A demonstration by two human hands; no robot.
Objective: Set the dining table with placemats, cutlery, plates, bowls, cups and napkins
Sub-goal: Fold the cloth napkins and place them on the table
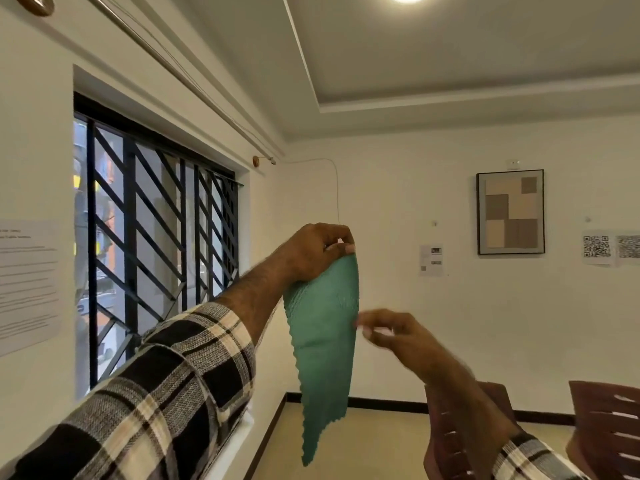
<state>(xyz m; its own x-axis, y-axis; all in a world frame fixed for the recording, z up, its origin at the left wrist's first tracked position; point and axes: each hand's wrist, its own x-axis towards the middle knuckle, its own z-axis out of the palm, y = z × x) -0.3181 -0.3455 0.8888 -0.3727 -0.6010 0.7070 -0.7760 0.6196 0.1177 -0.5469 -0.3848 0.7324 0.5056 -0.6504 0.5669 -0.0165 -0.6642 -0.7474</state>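
A: Start at the fingers. What did the left hand [313, 252] have?

B: It pinched the top corner of the green napkin [323, 344], thumb and fingertips closed on the cloth, arm raised in front of the window [152, 237].

A: And the napkin itself?

B: It hung straight down from that pinch, long axis vertical, scalloped edges free, the low tip dangling well above the floor. No table showed in the view at all.

A: The right hand [388, 332]?

B: Just beside the napkin's right edge, about halfway down. It was blurred; the fingers looked loosely curled toward the cloth and seemed to hold nothing, though I couldn't tell whether a fingertip touched the edge.

A: So which way did the cloth lie from it?

B: To its left, almost at the fingertips. I'd judge the right hand was the one placed to take that free side edge, so the napkin could be spread or folded between both hands.

A: Anything else nearby?

B: Brown chairs [606, 431] low on the right, well apart from the napkin.
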